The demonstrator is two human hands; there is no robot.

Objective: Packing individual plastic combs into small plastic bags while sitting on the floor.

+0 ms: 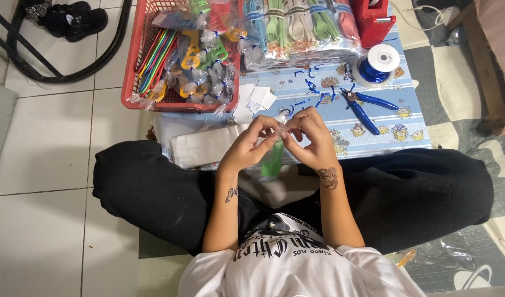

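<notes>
Now, hands point(282, 140) pinching clear bag point(281, 130), green item point(273, 162) hanging below

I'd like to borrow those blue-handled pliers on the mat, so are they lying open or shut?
Open. The blue-handled pliers lie flat on the patterned mat with their two handles spread apart in a V, untouched by either hand.

A small clear plastic bag point(274, 157) hung between the two hands, its gathered neck pinched at the fingertips and its body dangling below the grip, toward the lap. Inside it showed a pale green plastic piece point(273, 165), roughly upright, its lower end well beneath the pinch. The bag's crinkled top point(282, 125) bunched just at the grip, catching light.
</notes>
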